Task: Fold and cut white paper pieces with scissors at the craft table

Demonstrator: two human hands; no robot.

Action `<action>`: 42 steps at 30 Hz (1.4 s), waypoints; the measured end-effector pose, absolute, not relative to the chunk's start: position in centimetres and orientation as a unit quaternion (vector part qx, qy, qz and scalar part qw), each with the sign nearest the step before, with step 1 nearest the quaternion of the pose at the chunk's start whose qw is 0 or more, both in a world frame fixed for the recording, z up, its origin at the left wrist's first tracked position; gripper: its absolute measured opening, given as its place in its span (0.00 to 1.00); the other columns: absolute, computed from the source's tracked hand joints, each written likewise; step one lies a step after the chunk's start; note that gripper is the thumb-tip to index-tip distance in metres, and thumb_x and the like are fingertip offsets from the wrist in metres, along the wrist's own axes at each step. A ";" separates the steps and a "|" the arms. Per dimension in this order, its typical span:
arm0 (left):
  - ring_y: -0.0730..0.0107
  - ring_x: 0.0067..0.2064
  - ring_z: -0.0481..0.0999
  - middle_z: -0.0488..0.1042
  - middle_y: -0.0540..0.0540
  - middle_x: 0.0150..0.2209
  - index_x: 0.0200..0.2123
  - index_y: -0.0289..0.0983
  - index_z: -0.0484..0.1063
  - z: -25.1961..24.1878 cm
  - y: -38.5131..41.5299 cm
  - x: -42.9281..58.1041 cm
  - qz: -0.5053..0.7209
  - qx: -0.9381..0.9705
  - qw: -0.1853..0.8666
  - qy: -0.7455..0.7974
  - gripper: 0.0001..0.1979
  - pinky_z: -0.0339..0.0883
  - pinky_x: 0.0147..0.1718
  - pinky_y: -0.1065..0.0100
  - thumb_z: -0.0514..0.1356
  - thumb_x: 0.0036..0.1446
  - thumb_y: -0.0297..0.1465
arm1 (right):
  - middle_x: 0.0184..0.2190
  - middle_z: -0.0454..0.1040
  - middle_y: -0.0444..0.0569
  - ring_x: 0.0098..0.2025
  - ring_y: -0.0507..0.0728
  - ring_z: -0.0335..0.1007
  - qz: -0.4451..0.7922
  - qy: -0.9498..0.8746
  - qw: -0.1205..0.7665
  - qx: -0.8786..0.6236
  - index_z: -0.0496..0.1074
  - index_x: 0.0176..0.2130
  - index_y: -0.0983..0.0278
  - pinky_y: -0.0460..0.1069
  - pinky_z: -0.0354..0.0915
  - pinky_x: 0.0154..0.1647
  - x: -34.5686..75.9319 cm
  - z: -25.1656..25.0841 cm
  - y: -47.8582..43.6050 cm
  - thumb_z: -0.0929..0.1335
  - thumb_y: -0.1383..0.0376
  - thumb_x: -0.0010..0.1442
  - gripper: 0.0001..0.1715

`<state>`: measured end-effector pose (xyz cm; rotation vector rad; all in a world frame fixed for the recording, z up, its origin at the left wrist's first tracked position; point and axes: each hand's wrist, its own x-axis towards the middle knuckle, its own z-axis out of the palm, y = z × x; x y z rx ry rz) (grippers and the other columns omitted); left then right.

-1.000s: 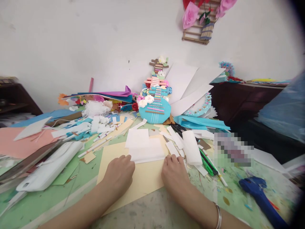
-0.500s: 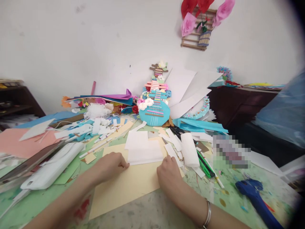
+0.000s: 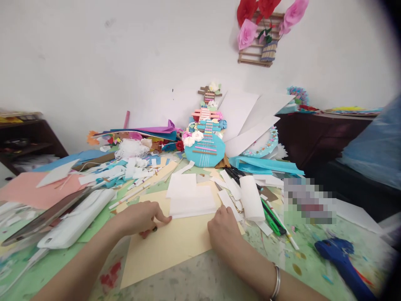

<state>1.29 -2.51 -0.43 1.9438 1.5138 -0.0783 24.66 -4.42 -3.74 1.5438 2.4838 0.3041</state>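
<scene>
A white sheet of paper (image 3: 191, 202) with a folded-looking lower edge lies on a larger cream paper sheet (image 3: 166, 251). My left hand (image 3: 140, 219) rests at its lower left corner, index finger stretched out with the tip touching that corner. The thumb is apart below, and nothing sits between them. At the lower right corner my right hand (image 3: 224, 230) is closed, its fingers curled on the paper's edge; the fingertips are partly hidden. Another white piece (image 3: 182, 185) overlaps the sheet's upper left.
To the right stand a white paper roll (image 3: 251, 197), a green cutter (image 3: 272, 217) and a blue glue gun (image 3: 340, 259). On the left lies a white power strip (image 3: 77, 219). Behind are paper scraps (image 3: 136, 167) and a blue paper instrument (image 3: 204, 152).
My left hand has loosened: the index finger now stretches out and the thumb shows apart from it. My right hand stays closed at the corner. The view has shifted slightly.
</scene>
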 end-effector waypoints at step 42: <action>0.64 0.33 0.71 0.72 0.41 0.28 0.25 0.34 0.74 -4.6 -3.9 6.7 0.039 0.845 -0.091 0.525 0.19 0.61 0.28 0.67 0.46 0.60 0.27 | 0.28 0.75 0.52 0.36 0.59 0.70 0.081 0.800 -0.085 0.589 0.71 0.36 0.66 0.57 0.52 0.48 25.9 -4.8 -3.4 0.60 0.63 0.62 0.13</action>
